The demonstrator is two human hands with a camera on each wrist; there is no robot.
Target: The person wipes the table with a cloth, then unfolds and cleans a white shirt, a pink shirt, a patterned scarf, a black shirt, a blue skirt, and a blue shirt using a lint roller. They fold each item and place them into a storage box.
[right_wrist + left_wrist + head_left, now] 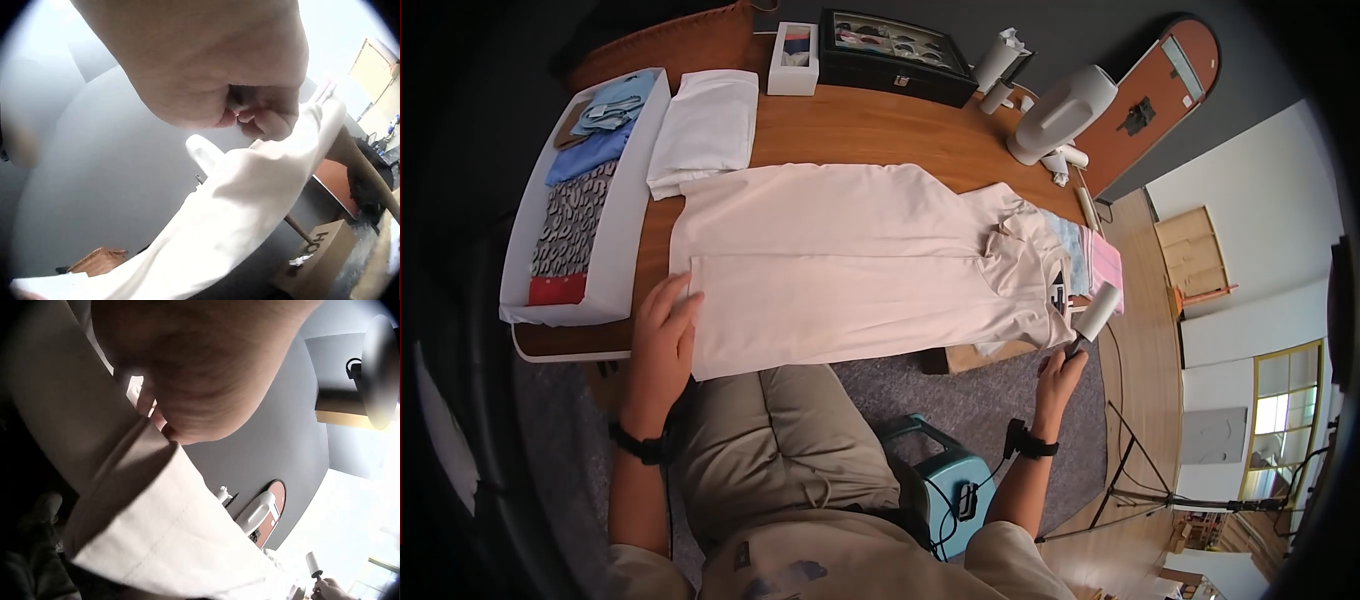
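Note:
A pale pink collared garment [830,265] lies spread lengthwise on the wooden table [800,130], its collar and dark neck label to the right. My left hand [663,345] rests at the hem on the left end, fingertips on the cloth. In the left wrist view that hem [137,506] hangs in a loose fold below the hand. My right hand [1060,378] grips the dark handle of a lint roller [1098,310] beside the collar. The roller's white cylinder points up, close to the neck opening. In the right wrist view the curled fingers [269,122] hide the handle.
On the left stands a white box [635,200] of folded clothes, beside a folded white cloth [705,130]. A black display case [900,55] and a white bottle [1065,110] stand at the back. Folded pink cloth [1105,270] lies past the collar. A teal case [955,480] is below.

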